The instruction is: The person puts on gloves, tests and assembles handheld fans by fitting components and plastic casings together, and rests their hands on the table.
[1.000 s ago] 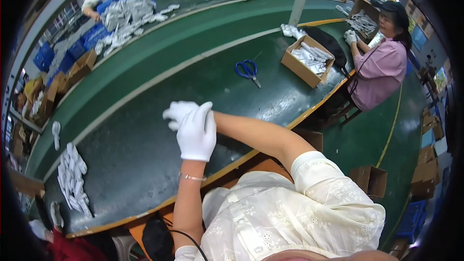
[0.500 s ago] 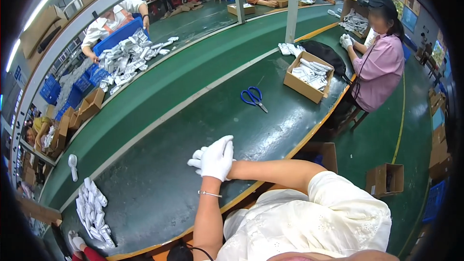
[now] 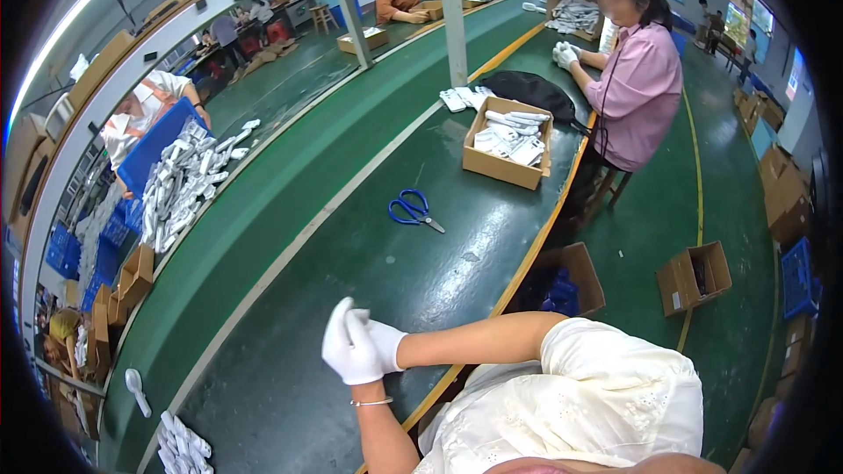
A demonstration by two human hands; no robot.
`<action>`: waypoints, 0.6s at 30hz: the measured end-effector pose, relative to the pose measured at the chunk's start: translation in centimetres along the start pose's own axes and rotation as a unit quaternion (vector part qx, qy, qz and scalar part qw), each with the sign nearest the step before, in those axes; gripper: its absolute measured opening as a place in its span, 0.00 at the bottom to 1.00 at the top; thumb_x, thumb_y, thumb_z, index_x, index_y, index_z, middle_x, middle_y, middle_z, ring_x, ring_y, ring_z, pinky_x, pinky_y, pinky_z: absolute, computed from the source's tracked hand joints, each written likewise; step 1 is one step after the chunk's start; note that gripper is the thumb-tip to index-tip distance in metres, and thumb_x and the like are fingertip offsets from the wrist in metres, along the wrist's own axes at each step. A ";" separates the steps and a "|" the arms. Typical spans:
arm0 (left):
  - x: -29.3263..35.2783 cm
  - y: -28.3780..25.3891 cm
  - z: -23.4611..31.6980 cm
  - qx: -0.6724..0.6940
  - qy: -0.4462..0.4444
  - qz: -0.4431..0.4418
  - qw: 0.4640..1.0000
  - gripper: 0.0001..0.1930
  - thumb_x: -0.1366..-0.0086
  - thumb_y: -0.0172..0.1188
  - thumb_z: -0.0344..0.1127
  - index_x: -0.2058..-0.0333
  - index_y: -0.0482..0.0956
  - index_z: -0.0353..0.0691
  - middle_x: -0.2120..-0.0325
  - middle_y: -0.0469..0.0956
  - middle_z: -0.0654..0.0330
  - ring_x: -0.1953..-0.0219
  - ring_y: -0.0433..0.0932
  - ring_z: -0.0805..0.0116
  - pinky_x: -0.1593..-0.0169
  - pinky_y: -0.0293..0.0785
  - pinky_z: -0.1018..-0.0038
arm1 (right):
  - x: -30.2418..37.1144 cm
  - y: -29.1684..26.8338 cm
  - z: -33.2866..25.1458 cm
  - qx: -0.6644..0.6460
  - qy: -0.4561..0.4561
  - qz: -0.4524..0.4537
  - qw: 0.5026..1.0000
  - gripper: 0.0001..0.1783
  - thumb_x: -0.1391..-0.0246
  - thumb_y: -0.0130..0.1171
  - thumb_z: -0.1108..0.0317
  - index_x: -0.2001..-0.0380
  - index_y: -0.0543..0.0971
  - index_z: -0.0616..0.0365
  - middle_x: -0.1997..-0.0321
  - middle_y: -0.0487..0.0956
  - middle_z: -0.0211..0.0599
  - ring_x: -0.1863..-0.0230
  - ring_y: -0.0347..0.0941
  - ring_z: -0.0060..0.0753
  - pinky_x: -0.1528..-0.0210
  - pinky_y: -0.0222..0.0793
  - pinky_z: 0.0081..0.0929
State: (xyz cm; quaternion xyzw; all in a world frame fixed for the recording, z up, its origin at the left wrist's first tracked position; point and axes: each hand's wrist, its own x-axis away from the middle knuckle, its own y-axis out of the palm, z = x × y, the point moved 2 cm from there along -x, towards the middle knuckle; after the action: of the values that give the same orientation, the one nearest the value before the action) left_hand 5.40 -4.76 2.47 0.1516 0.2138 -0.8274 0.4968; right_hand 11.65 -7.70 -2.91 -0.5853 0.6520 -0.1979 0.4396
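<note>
And here it is: the broad, dark green, shiny tabletop [image 3: 290, 386] sweeps from the lower left up to the upper right, edged in orange-yellow. Alongside curves a long, smooth green band [image 3: 263, 202], divided off by a pale strip. At lower right, the wearer's cream embroidered blouse [image 3: 615, 377] fills the corner. Upper right, a co-worker in a pink shirt [image 3: 637, 96] sits with white-gloved hands together! Over at left, another person holds a blue plastic crate [image 3: 158, 149] tipped beside a heap of white pieces [image 3: 189, 180].

Next, a brown open cardboard box [image 3: 500, 168], filled with white pieces, right of upper centre, a black cloth bag [image 3: 531, 92] just behind it.

Now to the hands, low centre, in white cloth gloves [image 3: 342, 355] over the tabletop! The left hand [image 3: 349, 342] is pressed against the right hand [image 3: 386, 344], covering its fingers; whether either grip closes, I cannot tell.

Lower left, a loose pile of white pieces [image 3: 183, 446]; near the middle, blue-handled metal scissors [image 3: 423, 214]. Smaller yet, a single white rounded piece [image 3: 137, 391] on the band, and a thin silvery bracelet [image 3: 373, 403] on the left wrist.
</note>
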 end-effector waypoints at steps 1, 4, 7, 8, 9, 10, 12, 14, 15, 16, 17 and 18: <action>-0.5 -0.4 -0.2 -0.049 0.019 0.013 0.999 0.13 0.28 0.52 0.30 0.51 0.79 0.32 0.72 0.82 0.59 0.72 0.78 0.76 0.64 0.77 0.78 | -0.2 -0.8 -0.5 -0.021 -0.006 0.040 0.999 0.15 0.48 0.54 0.64 0.57 0.77 0.57 0.52 0.79 0.46 0.45 0.72 0.47 0.41 0.65 0.40; -1.7 -1.6 -1.1 -0.005 -0.120 0.034 0.992 0.13 0.26 0.50 0.33 0.51 0.80 0.33 0.72 0.81 0.59 0.73 0.78 0.75 0.66 0.76 0.78 | -0.9 -2.5 -1.8 -0.084 0.014 0.074 0.994 0.10 0.53 0.58 0.68 0.66 0.78 0.59 0.62 0.80 0.47 0.57 0.77 0.50 0.54 0.72 0.41; -1.8 -1.3 -1.8 -0.012 -0.133 0.032 0.990 0.14 0.26 0.50 0.33 0.51 0.80 0.33 0.73 0.81 0.60 0.73 0.77 0.75 0.66 0.75 0.77 | -0.9 -2.1 -1.3 -0.085 0.024 0.067 0.994 0.11 0.54 0.59 0.71 0.65 0.78 0.57 0.61 0.81 0.46 0.58 0.78 0.50 0.54 0.74 0.40; -1.6 -1.0 -1.9 -0.027 -0.129 0.028 0.991 0.14 0.26 0.50 0.33 0.51 0.79 0.33 0.73 0.81 0.60 0.73 0.77 0.75 0.65 0.75 0.77 | -0.8 -2.0 -1.1 -0.086 0.026 0.068 0.994 0.11 0.54 0.59 0.71 0.65 0.78 0.57 0.61 0.81 0.46 0.58 0.78 0.50 0.54 0.74 0.40; -1.6 -0.8 -1.6 -0.036 -0.130 0.026 0.991 0.14 0.27 0.50 0.33 0.51 0.79 0.32 0.73 0.81 0.60 0.73 0.77 0.75 0.65 0.75 0.77 | -0.8 -1.8 -0.9 -0.100 0.023 0.063 0.993 0.10 0.54 0.59 0.71 0.65 0.78 0.57 0.62 0.81 0.46 0.58 0.78 0.51 0.54 0.74 0.41; -1.6 -0.7 -1.6 -0.037 -0.130 0.024 0.991 0.14 0.27 0.50 0.33 0.51 0.79 0.32 0.73 0.81 0.60 0.73 0.77 0.75 0.65 0.75 0.77 | -0.7 -1.7 -0.7 -0.113 0.021 0.059 0.992 0.10 0.54 0.59 0.70 0.65 0.78 0.57 0.62 0.81 0.46 0.58 0.78 0.52 0.55 0.74 0.42; -1.5 -0.8 -1.7 -0.024 -0.137 0.031 0.990 0.14 0.27 0.50 0.33 0.51 0.79 0.32 0.72 0.81 0.59 0.72 0.77 0.75 0.64 0.75 0.77 | -0.7 -1.8 -0.8 -0.107 0.017 0.058 0.992 0.10 0.54 0.59 0.70 0.65 0.78 0.57 0.62 0.81 0.47 0.58 0.78 0.53 0.55 0.74 0.43; -1.4 -0.8 -1.7 -0.015 -0.141 0.032 0.989 0.14 0.27 0.50 0.33 0.51 0.79 0.31 0.72 0.81 0.59 0.72 0.77 0.75 0.64 0.75 0.77 | -0.6 -1.7 -0.8 -0.099 0.012 0.058 0.993 0.11 0.54 0.58 0.70 0.64 0.78 0.58 0.61 0.81 0.47 0.58 0.78 0.53 0.56 0.74 0.43; -1.4 -0.8 -1.7 -0.005 -0.144 0.037 0.989 0.14 0.27 0.50 0.33 0.51 0.79 0.31 0.72 0.81 0.59 0.72 0.77 0.75 0.64 0.75 0.77 | -0.5 -1.6 -0.8 -0.112 0.014 0.077 0.991 0.11 0.53 0.58 0.69 0.64 0.77 0.58 0.61 0.81 0.47 0.58 0.78 0.53 0.55 0.73 0.43; -1.3 -0.8 -1.6 -0.005 -0.142 0.034 0.989 0.14 0.27 0.50 0.33 0.51 0.79 0.31 0.72 0.81 0.59 0.72 0.77 0.75 0.64 0.75 0.77 | -0.5 -1.5 -0.8 -0.126 0.017 0.097 0.987 0.11 0.52 0.58 0.69 0.64 0.77 0.58 0.60 0.81 0.47 0.58 0.78 0.53 0.55 0.73 0.43; -1.3 -0.9 -1.6 0.002 -0.150 0.037 0.988 0.14 0.27 0.50 0.33 0.51 0.79 0.31 0.72 0.81 0.59 0.72 0.77 0.74 0.64 0.75 0.77 | -0.5 -1.7 -0.9 -0.125 0.016 0.100 0.987 0.11 0.52 0.58 0.69 0.64 0.77 0.58 0.60 0.81 0.47 0.58 0.78 0.53 0.55 0.73 0.43; -1.3 -0.9 -1.6 0.008 -0.159 0.040 0.987 0.14 0.27 0.50 0.33 0.51 0.79 0.31 0.72 0.81 0.58 0.72 0.77 0.74 0.64 0.75 0.77 | -0.3 -1.8 -0.9 -0.130 0.025 0.095 0.987 0.11 0.52 0.58 0.69 0.64 0.77 0.58 0.60 0.81 0.47 0.57 0.78 0.53 0.55 0.73 0.43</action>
State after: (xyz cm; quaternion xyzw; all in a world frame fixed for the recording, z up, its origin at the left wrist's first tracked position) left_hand 5.29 -2.59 1.84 0.0306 0.1196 -0.8223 0.5556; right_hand 11.92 -8.04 -0.90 -0.5678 0.7356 -0.0831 0.3601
